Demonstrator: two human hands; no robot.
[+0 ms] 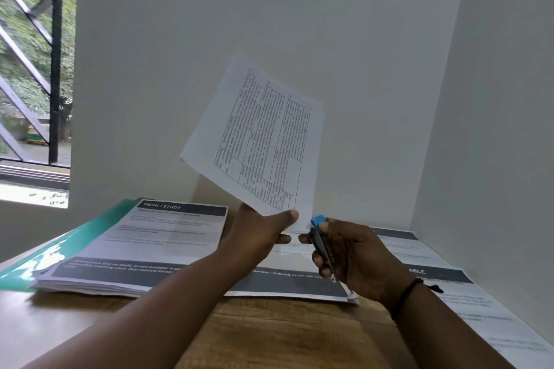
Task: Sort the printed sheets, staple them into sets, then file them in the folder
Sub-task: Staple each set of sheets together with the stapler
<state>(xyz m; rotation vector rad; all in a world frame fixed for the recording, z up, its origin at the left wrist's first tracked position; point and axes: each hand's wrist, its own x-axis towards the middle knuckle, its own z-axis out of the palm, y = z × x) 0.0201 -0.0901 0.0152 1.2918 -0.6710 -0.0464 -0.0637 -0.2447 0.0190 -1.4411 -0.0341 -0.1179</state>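
Left hand [257, 234] pinches the lower corner of a thin white printed sheet set with a black-ruled table [263, 141], thumb on top, fingers behind; paper held up and tilted in front of the pale wall [299, 24], slightly curved. Right hand [353, 257] grips a small dark metal stapler with a blue plastic tip [322, 243], fingers curled round it, blue end touching the sheet's bottom corner. Hands close together, just apart. Thin black cord bracelet [404, 296] on right wrist. Below, on the wood-grain counter [269, 332]: thick stack of white printed sheets with dark header bands [168, 237] at left, lying on a glossy teal plastic folder [60, 249]. More flat printed sheets [479, 308] at right, along the side wall. Forearms cover the middle sheets. Barred window [36, 69] at left, blurred.
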